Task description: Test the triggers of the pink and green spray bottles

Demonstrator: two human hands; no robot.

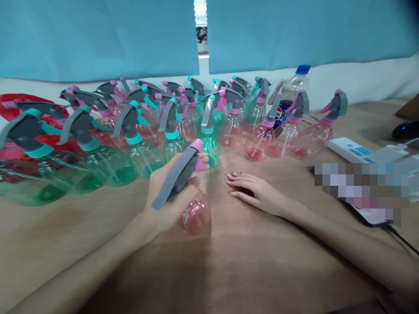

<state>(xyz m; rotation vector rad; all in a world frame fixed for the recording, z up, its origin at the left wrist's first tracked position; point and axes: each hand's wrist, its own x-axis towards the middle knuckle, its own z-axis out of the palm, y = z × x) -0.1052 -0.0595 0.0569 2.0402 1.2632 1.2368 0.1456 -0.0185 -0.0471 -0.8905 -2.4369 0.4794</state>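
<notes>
Table (pixel 248 257) bears Pepsi bottle (pixel 284 108); left grip (pixel 173 208) holds sprayer (pixel 178 176).

At centre, a pink bottle (pixel 195 213) with a grey and pink head (pixel 176 176); at left, green bottles (pixel 111 168) with teal collars (pixel 134 138); across the top, blue cloth (pixel 98 37).

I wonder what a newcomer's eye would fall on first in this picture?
Probably the crowd of green and pink spray bottles along the back and left of the table. In front, near the centre, the left hand grips a pink spray bottle, while the right hand rests open to its right. Blue cloth spans the background.
</notes>
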